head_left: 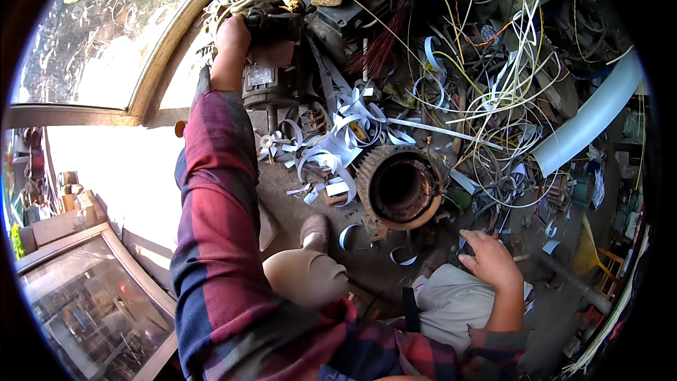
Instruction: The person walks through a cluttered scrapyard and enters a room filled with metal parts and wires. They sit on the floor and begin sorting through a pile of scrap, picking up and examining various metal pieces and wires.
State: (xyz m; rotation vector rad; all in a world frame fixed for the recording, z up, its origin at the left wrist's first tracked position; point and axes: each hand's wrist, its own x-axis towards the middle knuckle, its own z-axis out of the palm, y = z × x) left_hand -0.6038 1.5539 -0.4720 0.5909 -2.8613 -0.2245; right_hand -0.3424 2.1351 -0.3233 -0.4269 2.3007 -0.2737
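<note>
My left arm stretches far forward to the heap at the upper left. There my left hand is closed against a dark part on top of an electric motor; what the fingers hold is hidden. The motor has a nameplate and a shaft pointing toward me. Over my right knee hovers my right hand, its fingers apart and nothing in them. In front of my legs stands a rusty, finned motor housing, its round bore facing up. Curled white strips lie between the two motors.
Tangled pale wires cover the right side. A bent white sheet leans there. A small white fan lies below the motor's shaft. To my left are a window frame and a glass-topped case. A metal rod lies at the right.
</note>
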